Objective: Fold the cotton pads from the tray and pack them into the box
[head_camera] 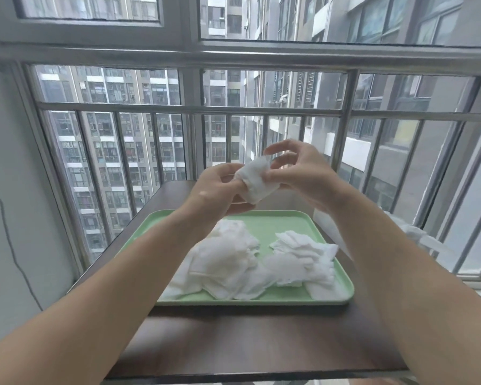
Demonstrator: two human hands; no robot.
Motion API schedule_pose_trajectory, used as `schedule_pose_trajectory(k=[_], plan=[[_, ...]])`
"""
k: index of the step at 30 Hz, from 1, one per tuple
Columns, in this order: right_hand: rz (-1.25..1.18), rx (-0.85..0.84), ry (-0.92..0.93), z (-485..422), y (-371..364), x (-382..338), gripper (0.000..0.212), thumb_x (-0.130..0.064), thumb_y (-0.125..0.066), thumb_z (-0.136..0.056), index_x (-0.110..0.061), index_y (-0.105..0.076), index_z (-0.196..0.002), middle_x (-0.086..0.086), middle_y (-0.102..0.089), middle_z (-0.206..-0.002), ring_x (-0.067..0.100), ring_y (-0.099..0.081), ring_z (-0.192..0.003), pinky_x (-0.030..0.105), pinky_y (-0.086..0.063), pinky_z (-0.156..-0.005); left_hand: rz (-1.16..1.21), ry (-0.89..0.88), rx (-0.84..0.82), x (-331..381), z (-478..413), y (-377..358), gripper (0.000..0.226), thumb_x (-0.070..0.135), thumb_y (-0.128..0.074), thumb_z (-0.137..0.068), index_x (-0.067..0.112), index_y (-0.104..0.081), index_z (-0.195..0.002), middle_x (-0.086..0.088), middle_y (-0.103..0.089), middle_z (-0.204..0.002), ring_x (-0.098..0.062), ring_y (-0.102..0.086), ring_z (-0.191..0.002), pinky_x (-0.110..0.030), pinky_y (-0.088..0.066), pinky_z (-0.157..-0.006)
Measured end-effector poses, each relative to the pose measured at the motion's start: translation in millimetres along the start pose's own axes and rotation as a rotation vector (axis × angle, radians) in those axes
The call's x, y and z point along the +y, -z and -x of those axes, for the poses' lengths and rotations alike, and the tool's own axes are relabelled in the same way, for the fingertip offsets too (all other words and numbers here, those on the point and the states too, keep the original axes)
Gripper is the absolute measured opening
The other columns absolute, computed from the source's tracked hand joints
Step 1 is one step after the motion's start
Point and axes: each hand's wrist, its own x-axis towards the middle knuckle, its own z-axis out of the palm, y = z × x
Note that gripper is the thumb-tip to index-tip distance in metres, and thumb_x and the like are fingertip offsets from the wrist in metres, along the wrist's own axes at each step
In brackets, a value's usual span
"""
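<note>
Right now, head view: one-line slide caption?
Mid-fold: left hand and right hand hold one cotton pad above a green tray of loose pads.

High-rise flat balcony, barred window (195, 112), apartment towers (117, 151) outside

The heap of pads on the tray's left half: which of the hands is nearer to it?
Left. The left hand is just above the heap; the right hand is higher, to its right.

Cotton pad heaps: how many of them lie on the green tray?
2. The larger heap lies in the middle of the green tray, the smaller heap toward its right side; their near edges meet. Pads underneath may be hidden.
</note>
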Motion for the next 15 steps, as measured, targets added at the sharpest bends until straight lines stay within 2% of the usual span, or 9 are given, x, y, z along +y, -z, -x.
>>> schedule_pose_trajectory(k=[4,8,10,12,14,15], plan=[[0.167,0.026,0.030,11,9,-6,0.041,0.007,-0.072,-0.076,-0.007,-0.064,-0.114,0.010,-0.065,-0.088,0.011,-0.058,-0.068,0.018,-0.053,-0.058,-0.004,0.021,-0.004,6,6,-15,0.029,-0.006,-0.053,-0.089,0.003,-0.069,-0.111,-0.030,-0.070,-0.110,-0.042,-0.071,-0.100,-0.039,-0.062,-0.075],[0.292,0.047,0.019,28,35,-7,0.042,0.002,-0.074,-0.074,-0.011,-0.063,-0.113,0.013,-0.069,-0.096,0.014,-0.062,-0.076,0.017,-0.055,-0.060,0.030,0.080,-0.025,10,17,-42,0.033,0.028,-0.047,-0.100,0.006,-0.068,-0.113,-0.019,-0.074,-0.106,-0.033,-0.074,-0.089,-0.038,-0.059,-0.073],[0.307,0.043,-0.004,36,51,-9,0.043,0.001,-0.075,-0.075,-0.011,-0.063,-0.114,0.014,-0.068,-0.098,0.017,-0.063,-0.078,0.019,-0.057,-0.061,-0.030,0.056,-0.060,13,21,-58,0.033,0.038,-0.057,-0.099,0.009,-0.067,-0.112,-0.012,-0.075,-0.099,-0.023,-0.075,-0.082,-0.034,-0.060,-0.071],[0.354,0.027,-0.018,45,68,-11,0.043,-0.006,-0.078,-0.076,-0.013,-0.062,-0.115,0.011,-0.065,-0.098,0.017,-0.063,-0.080,0.016,-0.054,-0.057,-0.106,0.014,-0.083,14,24,-77,0.029,0.030,-0.074,-0.088,0.013,-0.063,-0.109,-0.008,-0.073,-0.099,-0.016,-0.076,-0.080,-0.030,-0.061,-0.070],[0.402,-0.003,-0.053,53,86,-12,0.042,-0.012,-0.079,-0.080,-0.015,-0.061,-0.118,0.007,-0.064,-0.102,0.017,-0.063,-0.084,0.013,-0.048,-0.055,-0.113,0.008,-0.090,13,24,-95,0.030,0.018,-0.079,-0.084,0.015,-0.061,-0.108,-0.010,-0.070,-0.104,-0.019,-0.075,-0.085,-0.033,-0.063,-0.072],[0.402,-0.032,-0.083,56,94,-13,0.042,-0.012,-0.076,-0.082,-0.016,-0.062,-0.121,0.006,-0.065,-0.106,0.018,-0.064,-0.089,0.015,-0.050,-0.059,-0.110,0.005,-0.098,12,22,-102,0.030,0.011,-0.077,-0.086,0.014,-0.061,-0.110,-0.013,-0.069,-0.107,-0.022,-0.075,-0.089,-0.035,-0.063,-0.073]])
